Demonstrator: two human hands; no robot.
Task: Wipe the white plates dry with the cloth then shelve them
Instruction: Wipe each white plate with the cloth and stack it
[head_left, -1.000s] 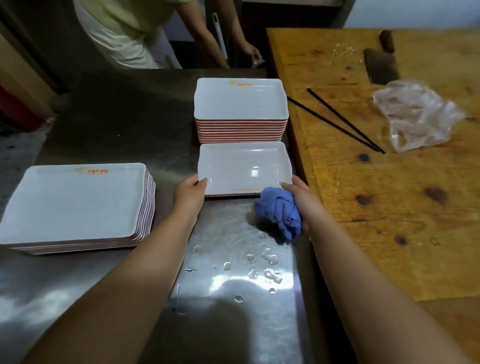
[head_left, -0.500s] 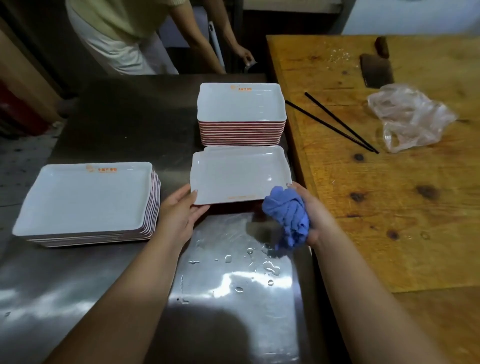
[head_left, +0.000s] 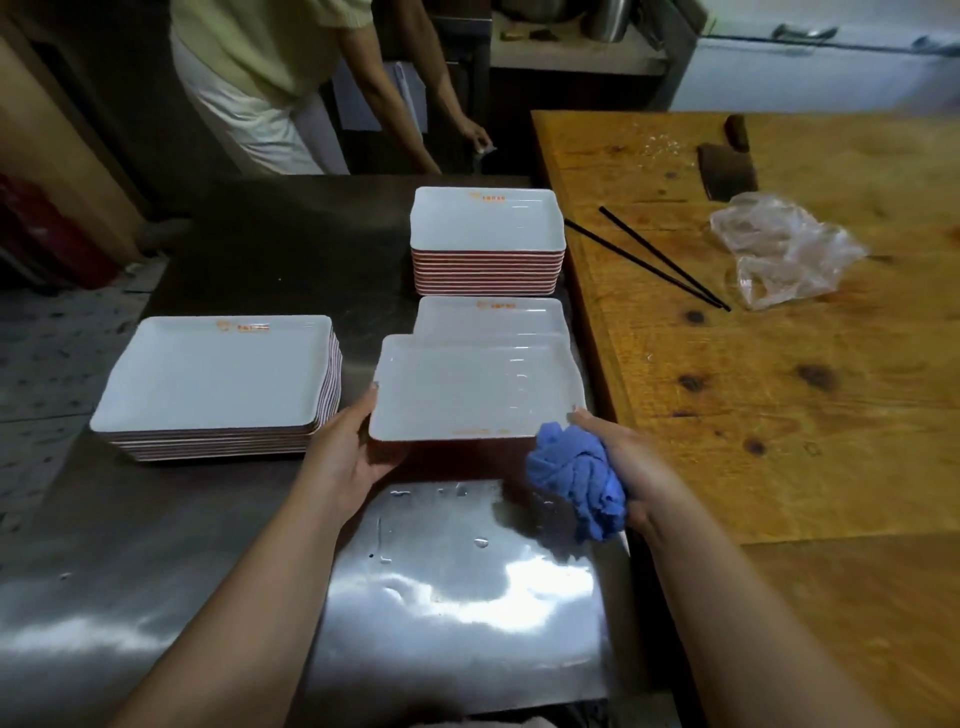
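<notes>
Plates: two stacks of white rectangular plates with red undersides stood on the grey stainless-steel surface (head_left: 249, 519) — a broad left stack (head_left: 218, 384) and a far stack (head_left: 485, 236); the count within each could not be told.
Loose plates: two — a held white rectangular plate (head_left: 475, 387) raised off the surface, and a lower white plate (head_left: 493, 317) flat under its far edge, just in front of the far stack.
Cloth: one crumpled blue cloth (head_left: 576, 486), at the held plate's near right corner.
Left hand (head_left: 345, 457): palm under the held plate's near left corner, thumb up along its left edge, gripping it.
Right hand (head_left: 623, 462): fingers curled round the cloth, with fingertips at the plate's right corner.
Other items: two black chopsticks (head_left: 660, 260), one clear plastic bag (head_left: 784, 249) and one dark cleaver (head_left: 724, 169) lay on the orange wooden surface (head_left: 779, 389) to the right.
Edges: the held plate's right edge sat near the wooden surface's edge; a gap separated it from the left stack.
Open room: wet, droplet-marked steel lay bare between the plate and the person.
Background: a second person (head_left: 270, 78) stood beyond the far edge.
</notes>
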